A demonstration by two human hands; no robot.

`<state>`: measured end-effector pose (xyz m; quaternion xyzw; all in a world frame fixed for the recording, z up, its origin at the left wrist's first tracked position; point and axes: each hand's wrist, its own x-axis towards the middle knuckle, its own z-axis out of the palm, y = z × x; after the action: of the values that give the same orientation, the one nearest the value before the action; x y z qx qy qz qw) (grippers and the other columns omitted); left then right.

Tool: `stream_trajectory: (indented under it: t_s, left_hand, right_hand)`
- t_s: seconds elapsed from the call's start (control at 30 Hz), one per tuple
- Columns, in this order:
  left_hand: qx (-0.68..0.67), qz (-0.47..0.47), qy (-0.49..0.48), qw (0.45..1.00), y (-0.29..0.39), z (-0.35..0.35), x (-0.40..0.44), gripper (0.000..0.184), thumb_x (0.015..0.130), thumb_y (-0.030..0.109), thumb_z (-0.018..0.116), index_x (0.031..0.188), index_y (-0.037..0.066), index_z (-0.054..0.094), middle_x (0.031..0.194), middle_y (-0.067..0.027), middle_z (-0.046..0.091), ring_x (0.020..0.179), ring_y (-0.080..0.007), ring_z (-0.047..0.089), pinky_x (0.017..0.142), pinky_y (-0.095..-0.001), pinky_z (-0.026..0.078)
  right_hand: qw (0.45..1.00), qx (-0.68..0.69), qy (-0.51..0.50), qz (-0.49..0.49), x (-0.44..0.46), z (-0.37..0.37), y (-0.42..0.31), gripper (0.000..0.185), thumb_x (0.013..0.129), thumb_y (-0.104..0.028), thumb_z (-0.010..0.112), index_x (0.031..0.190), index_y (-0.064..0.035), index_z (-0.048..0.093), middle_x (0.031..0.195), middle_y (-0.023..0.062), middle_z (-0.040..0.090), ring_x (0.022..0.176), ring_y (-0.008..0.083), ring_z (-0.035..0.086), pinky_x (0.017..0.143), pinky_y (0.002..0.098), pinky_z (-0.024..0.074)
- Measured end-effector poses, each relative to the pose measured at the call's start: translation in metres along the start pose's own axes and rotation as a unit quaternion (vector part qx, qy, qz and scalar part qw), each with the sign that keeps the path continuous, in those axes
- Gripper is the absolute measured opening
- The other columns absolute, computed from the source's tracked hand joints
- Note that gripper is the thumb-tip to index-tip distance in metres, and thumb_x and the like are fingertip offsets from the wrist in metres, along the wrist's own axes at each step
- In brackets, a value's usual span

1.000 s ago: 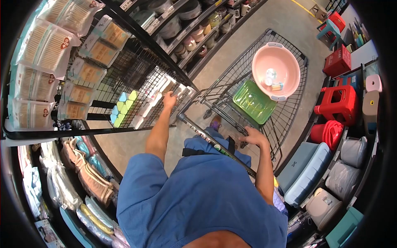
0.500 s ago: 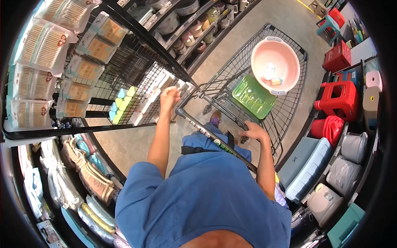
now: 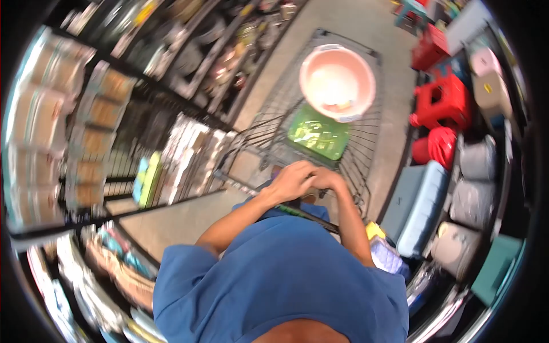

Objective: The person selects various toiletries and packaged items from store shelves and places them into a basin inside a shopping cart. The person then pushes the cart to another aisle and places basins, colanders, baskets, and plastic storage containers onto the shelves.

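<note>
- Head view: left hand [image 3: 293, 180] and right hand [image 3: 327, 178] meet at or just beyond the bar [image 3: 306, 217]; fingers curled. Blur, so can't tell if either grip holds anything.
- Cart [image 3: 361, 147] is ahead; pink basin [image 3: 337, 75] far, green tray [image 3: 319, 135] nearer.
- Good control: palms apart on bar, even pressure, clear of blue box [image 3: 417, 208] at right.

Right side: red stool [image 3: 443, 103], red tub [image 3: 439, 146] just beside it, pale-blue box [image 3: 422, 210], grey bins [image 3: 473, 201], teal container [image 3: 496, 270]; left side: stacked clear packs [image 3: 38, 119], bagged goods [image 3: 86, 281] below, blurred
</note>
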<state>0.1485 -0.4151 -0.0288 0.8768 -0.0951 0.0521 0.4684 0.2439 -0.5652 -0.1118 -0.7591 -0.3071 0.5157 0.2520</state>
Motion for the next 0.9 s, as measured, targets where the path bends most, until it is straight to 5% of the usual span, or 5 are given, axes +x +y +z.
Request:
stream_trajectory:
  t_s: [0.1,0.4,0.77,0.87,0.9]
  left_hand:
    - [-0.02,-0.029,-0.038,0.999,0.002,0.003,0.008,0.021,0.081,0.01,0.063,0.099,0.0,0.062,0.095,-0.0177,0.062,0.088,-0.035,0.061,0.077,-0.0399,0.049]
    - [0.109,-0.111,-0.067,0.986,-0.089,0.008,0.107,0.027,0.079,0.013,0.068,0.102,0.001,0.064,0.088,-0.0147,0.067,0.075,-0.0248,0.066,0.068,-0.035,0.052]
    - [0.297,-0.098,-0.027,0.949,-0.174,0.074,0.257,0.06,0.083,0.031,0.064,0.133,0.007,0.043,0.119,-0.0276,0.049,0.097,-0.0431,0.058,0.084,-0.0473,0.048]
    - [0.28,-0.197,-0.153,0.927,-0.213,0.092,0.276,0.058,0.083,0.031,0.064,0.133,0.009,0.043,0.12,-0.0276,0.048,0.097,-0.0435,0.058,0.085,-0.0486,0.047]
    - [0.299,-0.175,-0.081,0.935,-0.214,0.095,0.273,0.055,0.085,0.032,0.062,0.13,0.006,0.044,0.111,-0.0238,0.055,0.086,-0.0353,0.062,0.078,-0.0439,0.051]
  right_hand:
    - [0.999,-0.038,0.008,-0.037,-0.018,-0.011,-0.023,0.05,0.071,-0.036,0.066,0.117,-0.0149,0.061,0.106,0.0194,0.065,0.098,0.036,0.062,0.084,0.0407,0.0484]
    - [0.998,-0.067,0.001,0.021,0.007,0.007,-0.001,0.057,0.07,-0.035,0.069,0.11,0.0045,0.059,0.103,0.0241,0.065,0.098,0.035,0.063,0.083,0.0418,0.0506]
    - [0.998,-0.041,0.03,0.028,0.0,0.012,-0.007,0.048,0.067,-0.021,0.06,0.108,0.0048,0.058,0.099,0.0232,0.066,0.093,0.0367,0.064,0.078,0.045,0.0522]
    - [0.999,-0.029,0.013,0.036,-0.004,0.007,-0.012,0.048,0.068,-0.021,0.06,0.109,0.0042,0.057,0.099,0.0232,0.066,0.094,0.0362,0.064,0.078,0.0449,0.0521]
    - [0.999,-0.032,0.01,0.029,-0.005,0.007,-0.012,0.048,0.069,-0.021,0.06,0.11,0.0038,0.058,0.099,0.0233,0.066,0.094,0.036,0.064,0.078,0.0447,0.0521]
